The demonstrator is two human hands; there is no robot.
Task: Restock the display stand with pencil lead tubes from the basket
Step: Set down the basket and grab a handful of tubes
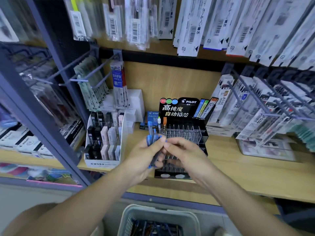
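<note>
a wooden shelf [238,169] with a pale grain runs across the view, framed by dark blue-grey metal uprights [56,106] and wire hooks. above it hang long white refill packets [190,28] with barcodes, their print too blurred to read. at right, more hanging white packets [242,103] show "0.5" and what looks like "uf-0.5", though the rest is too small to tell.

on the shelf in the middle stands the black display stand [185,123]. its header card reads "pilot" above large chinese characters in white and yellow, with red, green and blue dots at its upper left and printed tubes at its right. below the card are stepped rows of clear plastic dividers, nearly all bare; a few tubes stand upright at the far left of the top row, one with an orange body.

left of it sits a white cardboard carton [104,142] marked "mono", holding black, pink and grey erasers in tiers. a hanging blue-and-white packet [117,79] behind reads "brfv". a small blue box [153,115] marked "pilot" is tucked beside the stand.

the grey perforated plastic basket [158,218] sits at the bottom edge, with dark and blue tubes inside.

the left hand [143,157] is curled around a bundle of blue-capped pencil lead tubes [152,138], held upright just in front of the stand. the right hand [184,150] has its fingertips pinched at the bundle's top, touching the left thumb; whether it grips a single tube i cannot tell.
</note>
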